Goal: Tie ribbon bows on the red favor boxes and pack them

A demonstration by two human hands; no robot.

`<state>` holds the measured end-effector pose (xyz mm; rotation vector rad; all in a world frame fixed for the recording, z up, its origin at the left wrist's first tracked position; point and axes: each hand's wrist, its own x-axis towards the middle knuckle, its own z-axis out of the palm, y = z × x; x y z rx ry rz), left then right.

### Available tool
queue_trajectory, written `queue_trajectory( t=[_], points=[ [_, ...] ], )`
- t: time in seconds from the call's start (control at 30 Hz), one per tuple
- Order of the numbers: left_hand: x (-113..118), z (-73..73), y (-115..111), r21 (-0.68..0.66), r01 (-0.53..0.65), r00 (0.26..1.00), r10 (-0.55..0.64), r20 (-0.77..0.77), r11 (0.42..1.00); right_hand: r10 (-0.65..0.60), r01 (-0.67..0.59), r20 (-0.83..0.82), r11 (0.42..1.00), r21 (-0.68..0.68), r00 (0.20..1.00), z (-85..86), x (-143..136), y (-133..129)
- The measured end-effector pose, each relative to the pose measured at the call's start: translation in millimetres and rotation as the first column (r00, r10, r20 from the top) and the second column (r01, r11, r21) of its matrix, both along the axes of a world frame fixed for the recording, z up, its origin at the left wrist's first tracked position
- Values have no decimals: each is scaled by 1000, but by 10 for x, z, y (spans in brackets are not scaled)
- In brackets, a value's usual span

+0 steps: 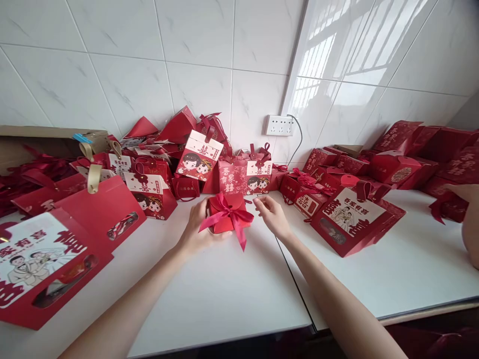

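A small red gift box (220,224) with a dark pink ribbon bow (230,212) tied on its front is held just above the white table. My left hand (198,224) wraps round its left side and underside, with the fingers partly hidden behind the box. Right of the box and apart from it is my right hand (270,213), its fingers curled and thumb and forefinger close together. Whether anything is pinched there I cannot make out. Behind the box stand red candy boxes (258,177) with cartoon couples on them.
Larger red gift bags stand at left (97,214) and right (350,222) on the white table (209,299). Red boxes pile along the tiled wall, beside a cardboard carton (33,132). A power strip (279,125) hangs on the wall. Another person's arm (471,224) reaches in at far right.
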<state>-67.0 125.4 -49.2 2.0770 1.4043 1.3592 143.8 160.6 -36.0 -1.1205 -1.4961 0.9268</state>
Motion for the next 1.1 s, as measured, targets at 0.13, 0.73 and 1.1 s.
queue_trajectory(
  t=[0.13,0.73,1.1],
  points=[
    [-12,-20,9,69,-134,978,143,-150,989,73,-66,119,996,-62,990,49,-62,-134],
    [-85,-42,-26,-115,-74,987,89,137,991,487,-448,26,823,-350,873,69,-120,-246],
    [-44,2,-85,494,24,971,96,-217,869,392,-453,-233,819,-352,890,41,-130,-227]
  ],
)
